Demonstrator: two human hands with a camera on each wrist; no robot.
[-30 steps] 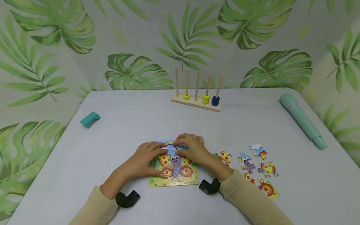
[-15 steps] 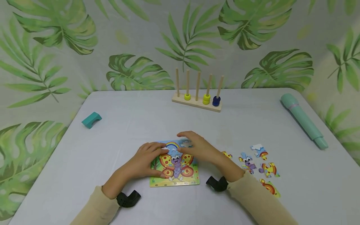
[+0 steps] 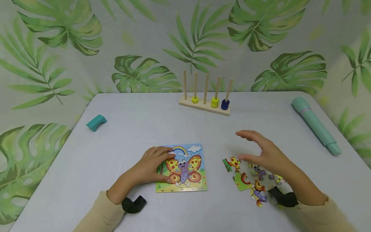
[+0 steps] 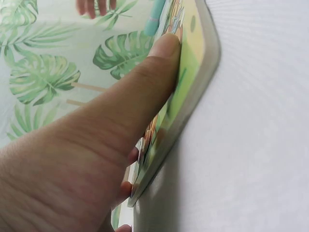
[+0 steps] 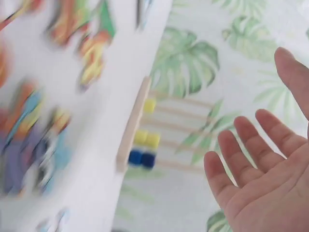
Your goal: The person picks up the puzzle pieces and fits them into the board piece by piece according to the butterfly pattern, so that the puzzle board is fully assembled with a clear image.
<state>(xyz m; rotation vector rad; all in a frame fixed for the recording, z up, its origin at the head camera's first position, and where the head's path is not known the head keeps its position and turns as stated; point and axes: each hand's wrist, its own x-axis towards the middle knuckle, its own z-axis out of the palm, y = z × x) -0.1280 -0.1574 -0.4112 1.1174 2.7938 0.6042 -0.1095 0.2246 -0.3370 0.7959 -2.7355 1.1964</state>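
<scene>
A butterfly jigsaw puzzle (image 3: 200, 189) lies flat on the table, its picture showing a rainbow and a cloud at the top. My left hand (image 3: 153, 166) rests on its left side, fingers near the upper edge and thumb lower down. In the left wrist view, the thumb (image 4: 165, 46) lies across the board's face. Over the loose puzzle pieces (image 3: 242, 180) to the right, my right hand (image 3: 268, 156) is held with thumb and fingers spread apart, holding nothing. It and its forearm hide some of those pieces. The right wrist view shows its palm (image 5: 270, 193) bare.
A wooden peg stand (image 3: 204, 108) with yellow and dark blue beads stands at the back. A teal arched block (image 3: 96, 122) lies at the left, and a mint-green toy microphone (image 3: 316, 125) at the right edge. Black wrist devices (image 3: 134, 204) sit beneath both wrists.
My right hand has left the top of the puzzle and moved right, over the loose pieces, uncovering the cloud corner. My left hand has stayed on the puzzle.
</scene>
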